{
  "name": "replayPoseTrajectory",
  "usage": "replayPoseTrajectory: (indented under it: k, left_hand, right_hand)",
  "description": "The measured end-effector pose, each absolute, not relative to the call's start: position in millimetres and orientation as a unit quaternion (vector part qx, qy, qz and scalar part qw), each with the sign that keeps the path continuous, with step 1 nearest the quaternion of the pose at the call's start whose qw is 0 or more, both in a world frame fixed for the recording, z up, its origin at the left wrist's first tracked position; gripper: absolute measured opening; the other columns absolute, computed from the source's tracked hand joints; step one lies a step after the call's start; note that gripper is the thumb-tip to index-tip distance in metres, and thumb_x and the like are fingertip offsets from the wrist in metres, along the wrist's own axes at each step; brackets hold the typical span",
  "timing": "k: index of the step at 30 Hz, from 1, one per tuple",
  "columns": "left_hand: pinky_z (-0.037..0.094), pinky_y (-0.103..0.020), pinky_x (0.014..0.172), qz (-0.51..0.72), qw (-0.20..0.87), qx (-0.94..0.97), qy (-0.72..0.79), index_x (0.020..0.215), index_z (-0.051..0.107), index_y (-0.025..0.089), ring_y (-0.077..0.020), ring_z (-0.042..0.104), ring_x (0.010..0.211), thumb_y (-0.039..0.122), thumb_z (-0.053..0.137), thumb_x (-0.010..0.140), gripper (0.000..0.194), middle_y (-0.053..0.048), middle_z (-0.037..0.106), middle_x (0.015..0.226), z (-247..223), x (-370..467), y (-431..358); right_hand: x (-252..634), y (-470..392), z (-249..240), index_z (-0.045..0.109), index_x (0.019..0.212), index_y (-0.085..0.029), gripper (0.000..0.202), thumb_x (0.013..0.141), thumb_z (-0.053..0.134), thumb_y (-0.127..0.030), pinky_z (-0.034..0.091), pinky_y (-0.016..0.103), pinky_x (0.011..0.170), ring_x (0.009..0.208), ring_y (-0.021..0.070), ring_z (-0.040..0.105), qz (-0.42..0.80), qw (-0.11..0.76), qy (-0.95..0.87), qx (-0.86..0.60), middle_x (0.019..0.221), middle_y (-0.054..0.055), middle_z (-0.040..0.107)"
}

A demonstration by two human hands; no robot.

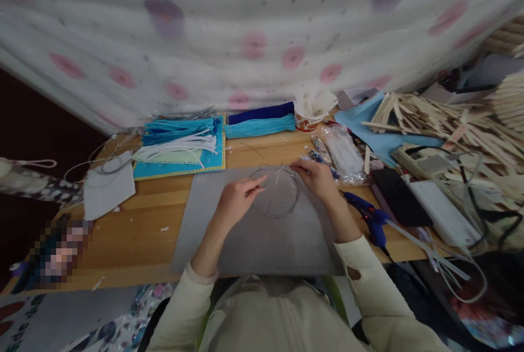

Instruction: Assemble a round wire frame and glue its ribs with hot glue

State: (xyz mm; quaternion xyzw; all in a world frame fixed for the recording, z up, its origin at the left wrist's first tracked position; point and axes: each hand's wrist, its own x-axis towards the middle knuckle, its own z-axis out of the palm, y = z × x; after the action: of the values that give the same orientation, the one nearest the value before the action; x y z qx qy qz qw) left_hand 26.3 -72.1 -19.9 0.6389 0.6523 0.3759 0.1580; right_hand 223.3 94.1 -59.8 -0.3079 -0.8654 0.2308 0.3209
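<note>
A loose coil of thin grey wire (282, 215) lies over the grey mat in front of me, with several wire strands crossing at its far side. My right hand (317, 177) pinches the wire at the coil's upper right between thumb and fingertips. On the other side, my left hand (237, 202) reaches to the coil's left edge. Its thumb and index finger stretch toward the strands with a small gap between their tips. Whether a thin strand touches those tips is too fine to make out. The grey mat (245, 251) lies under both hands.
Blue and white pipe cleaners (180, 131) lie at the back left, near a paper cup (307, 123). To the right are a blue glue gun (370, 215), a black phone (401, 196), a white power bank (444, 213) and piled wooden sticks (454, 123). Cables hang over the edge.
</note>
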Motion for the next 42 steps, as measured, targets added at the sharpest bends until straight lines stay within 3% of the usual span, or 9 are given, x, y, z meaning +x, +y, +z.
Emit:
replayPoseTrajectory:
  k: [10, 27, 35, 42]
  left_hand:
    - [0.055, -0.027, 0.072, 0.358, 0.175, 0.611, 0.684, 0.097, 0.077, 0.022, -0.0170, 0.071, 0.077, 0.015, 0.069, 0.085, 0.016, -0.004, 0.078, 0.088, -55.0, 18.1, -90.9]
    - [0.056, -0.029, 0.077, 0.340, 0.137, 0.633, 0.682, 0.092, 0.076, 0.021, -0.0170, 0.071, 0.084, 0.011, 0.066, 0.086, 0.015, -0.004, 0.076, 0.089, -63.9, 15.8, -86.3]
    - [0.056, -0.027, 0.079, 0.329, 0.087, 0.657, 0.672, 0.130, 0.060, 0.028, -0.0154, 0.070, 0.090, 0.012, 0.054, 0.094, 0.040, -0.003, 0.074, 0.102, -66.6, 25.5, -91.3]
    - [0.054, -0.023, 0.067, 0.259, 0.005, 0.693, 0.673, 0.149, 0.037, 0.032, -0.0128, 0.065, 0.072, 0.007, 0.043, 0.096, 0.059, 0.001, 0.069, 0.087, -73.7, 30.4, -95.4]
  right_hand:
    - [223.1, 97.4, -63.9, 0.076, 0.091, -0.022, 0.024, 0.090, 0.054, -0.031, 0.054, 0.034, 0.075, 0.082, 0.0242, 0.073, 0.231, 0.332, -0.862, -0.304, 0.090, 0.007, 0.078]
    - [222.5, 96.9, -63.8, 0.077, 0.088, -0.023, 0.024, 0.089, 0.056, -0.034, 0.056, 0.035, 0.076, 0.083, 0.0237, 0.073, 0.235, 0.339, -0.856, -0.310, 0.089, 0.006, 0.078]
    - [221.7, 96.5, -62.5, 0.077, 0.087, -0.022, 0.023, 0.088, 0.057, -0.033, 0.055, 0.034, 0.074, 0.080, 0.0237, 0.073, 0.236, 0.339, -0.856, -0.311, 0.088, 0.006, 0.078]
    - [223.8, 96.3, -63.0, 0.077, 0.086, -0.022, 0.024, 0.088, 0.057, -0.035, 0.055, 0.036, 0.075, 0.079, 0.0242, 0.073, 0.239, 0.340, -0.852, -0.317, 0.087, 0.007, 0.078]
